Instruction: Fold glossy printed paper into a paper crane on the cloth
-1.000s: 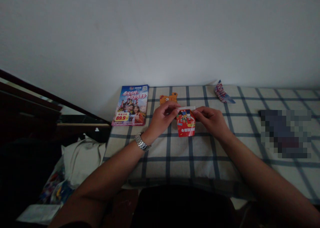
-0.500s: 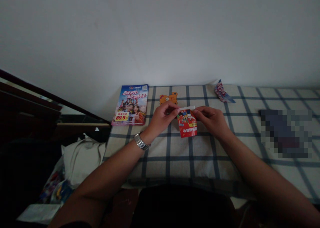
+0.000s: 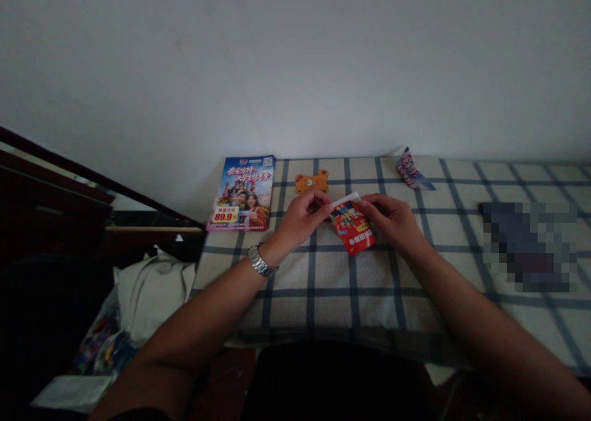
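Note:
Between my two hands is a small red printed paper (image 3: 354, 229) with a pale strip along its top edge and cartoon figures on it. It hangs tilted above the checked cloth. My left hand (image 3: 308, 215), with a silver watch on the wrist, pinches its upper left corner. On the other side, the thumb and fingers of my right hand (image 3: 388, 218) grip the upper right corner. Just behind my left hand lies an orange bear-shaped piece (image 3: 312, 181).
A blue and pink flyer (image 3: 244, 193), perhaps a stack, lies left on the checked cloth (image 3: 323, 310). A folded printed paper (image 3: 412, 170) stands near the wall (image 3: 295, 64). Something dark and blurred out (image 3: 524, 245) is at right. A white bag (image 3: 154, 292) sits lower left.
The red paper has turned, its lower end swinging right. My right hand has shifted slightly; both hands still pinch the top corners.

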